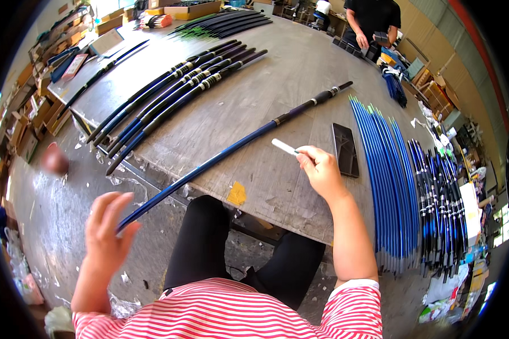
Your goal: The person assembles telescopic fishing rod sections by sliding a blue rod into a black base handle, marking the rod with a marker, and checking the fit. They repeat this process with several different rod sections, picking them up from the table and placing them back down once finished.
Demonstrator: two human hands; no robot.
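A dark blue fishing rod (232,147) lies slantwise on the grey table, its near left end reaching past the table's edge. By that end is my left hand (104,231), slightly blurred, with its fingers spread and not closed round the rod; whether it touches the rod I cannot tell. My right hand (320,169) is above the table, right of the rod, pinching a slim white stick (284,147) between thumb and fingers. Beside that hand sits a shallow black tray (345,150).
Several assembled rods (178,96) lie on the table's left. Blue rod sections (387,186) with green tips and a bundle of dark rod pieces (441,209) line the right side. A yellow scrap (237,193) is near the front edge. Another person (373,25) stands across the table.
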